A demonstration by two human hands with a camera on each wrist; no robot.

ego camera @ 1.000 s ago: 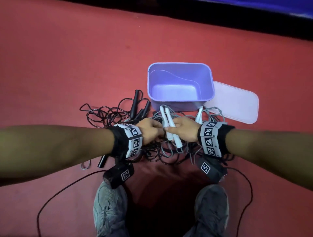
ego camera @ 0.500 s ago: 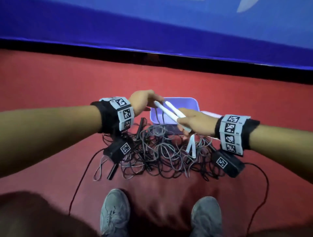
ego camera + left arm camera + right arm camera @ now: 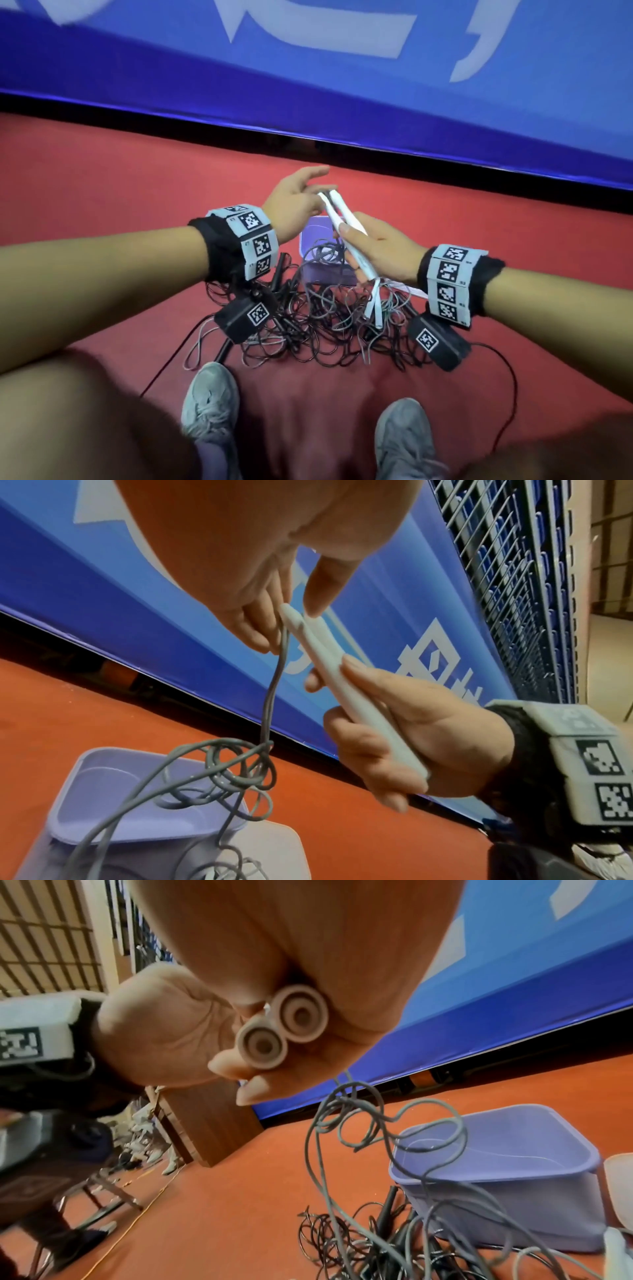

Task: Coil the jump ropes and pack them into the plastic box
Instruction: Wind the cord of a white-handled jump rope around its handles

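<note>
My right hand [image 3: 363,250] grips two white jump-rope handles [image 3: 337,219] side by side, raised above the floor. Their round butt ends [image 3: 281,1031] face the right wrist camera. My left hand [image 3: 284,623] is at the handles' tips and pinches the grey cord [image 3: 270,696] that hangs from them. The cord drops in loops over the purple plastic box [image 3: 313,236], which holds nothing but that cord. Black and grey ropes lie tangled in a pile [image 3: 322,329] on the red floor in front of the box, with another pair of white handles [image 3: 374,305] in it.
The box's pale lid [image 3: 406,287] lies to the right of the box. A blue banner wall [image 3: 342,85] stands behind. My two grey shoes [image 3: 210,401] are just short of the pile. Thin black cables trail from the wrist cameras.
Both hands rose from the pile with the white handles. My left hand went from beside the right hand to the handles' tips and took the cord. The head view tilted up.
</note>
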